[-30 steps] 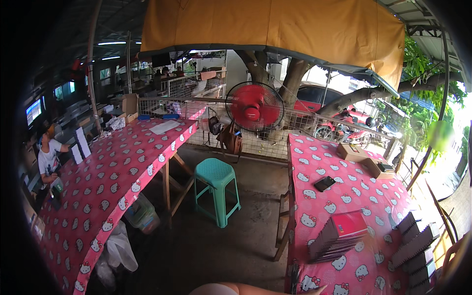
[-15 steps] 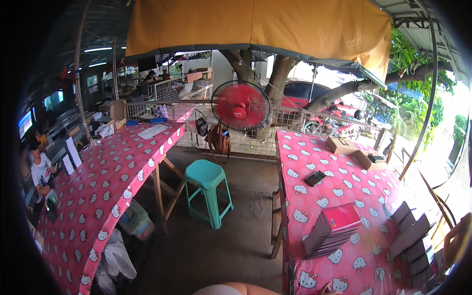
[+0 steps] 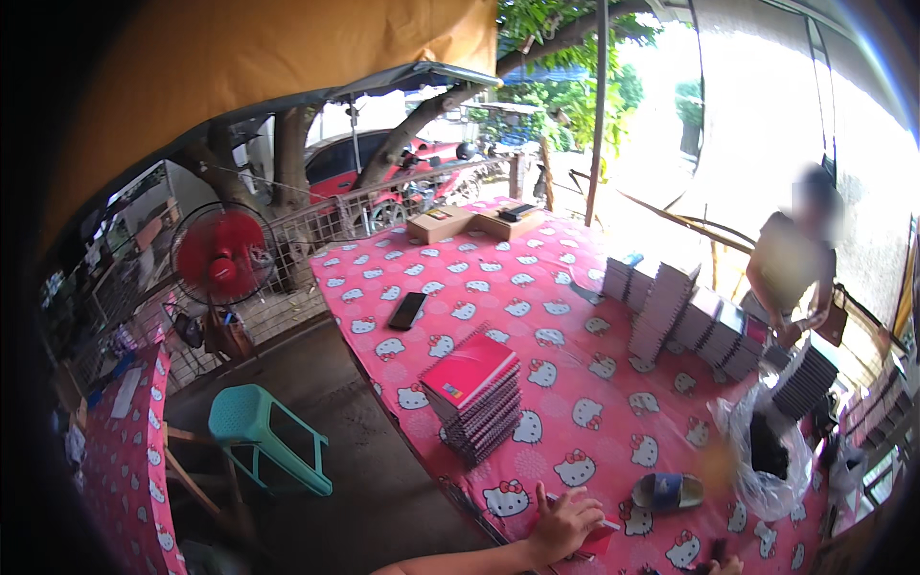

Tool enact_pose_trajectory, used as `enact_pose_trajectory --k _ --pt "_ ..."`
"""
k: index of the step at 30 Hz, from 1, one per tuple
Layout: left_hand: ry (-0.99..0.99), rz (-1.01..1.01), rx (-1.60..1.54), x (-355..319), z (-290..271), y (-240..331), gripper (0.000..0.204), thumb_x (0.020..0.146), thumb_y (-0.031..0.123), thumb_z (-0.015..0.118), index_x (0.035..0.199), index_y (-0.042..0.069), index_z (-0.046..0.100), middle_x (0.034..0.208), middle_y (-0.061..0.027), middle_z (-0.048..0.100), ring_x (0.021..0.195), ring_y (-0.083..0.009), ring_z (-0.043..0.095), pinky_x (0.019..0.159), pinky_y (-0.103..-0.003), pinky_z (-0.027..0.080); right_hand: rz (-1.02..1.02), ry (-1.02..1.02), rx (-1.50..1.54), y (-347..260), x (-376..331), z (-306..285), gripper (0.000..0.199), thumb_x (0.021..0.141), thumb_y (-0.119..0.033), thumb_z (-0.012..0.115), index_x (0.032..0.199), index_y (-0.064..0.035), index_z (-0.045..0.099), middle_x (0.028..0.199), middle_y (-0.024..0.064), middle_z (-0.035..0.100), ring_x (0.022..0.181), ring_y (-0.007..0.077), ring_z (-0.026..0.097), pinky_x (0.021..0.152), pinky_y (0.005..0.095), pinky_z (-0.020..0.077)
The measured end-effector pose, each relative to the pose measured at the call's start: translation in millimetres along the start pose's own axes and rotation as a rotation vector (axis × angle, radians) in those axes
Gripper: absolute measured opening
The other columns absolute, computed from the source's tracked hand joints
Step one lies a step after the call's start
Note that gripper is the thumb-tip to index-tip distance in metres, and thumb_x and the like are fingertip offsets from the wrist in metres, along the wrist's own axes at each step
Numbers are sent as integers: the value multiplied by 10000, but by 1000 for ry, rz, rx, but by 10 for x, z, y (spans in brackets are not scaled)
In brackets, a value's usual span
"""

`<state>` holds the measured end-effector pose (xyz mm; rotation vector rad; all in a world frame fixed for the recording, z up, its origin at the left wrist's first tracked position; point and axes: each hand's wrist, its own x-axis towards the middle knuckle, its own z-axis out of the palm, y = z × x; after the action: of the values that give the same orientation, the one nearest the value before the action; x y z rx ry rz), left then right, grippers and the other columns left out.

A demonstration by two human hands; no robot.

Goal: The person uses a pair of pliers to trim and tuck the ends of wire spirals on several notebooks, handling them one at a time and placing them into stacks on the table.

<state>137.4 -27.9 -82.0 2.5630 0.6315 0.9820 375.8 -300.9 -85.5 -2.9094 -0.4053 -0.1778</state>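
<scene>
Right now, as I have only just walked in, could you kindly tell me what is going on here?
Someone's left hand is over what looks like a red notebook on the pink-covered table; the grip is unclear. Their right hand barely shows at the lower edge. A stack of spiral notebooks stands nearby, with a smartphone beyond it. Another person stands across the table, behind more stacked notebooks.
</scene>
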Motion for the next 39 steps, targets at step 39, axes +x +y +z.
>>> enact_pose_trajectory --k 39 --pt "-104 -21 -194 255 -155 104 154 714 226 771 860 188 741 799 92 630 795 -118 514 1075 -519 71 -836 -600 796 -1660 -241 -340 308 781 28 666 1076 -57 639 815 100 576 712 227 560 630 312 481"
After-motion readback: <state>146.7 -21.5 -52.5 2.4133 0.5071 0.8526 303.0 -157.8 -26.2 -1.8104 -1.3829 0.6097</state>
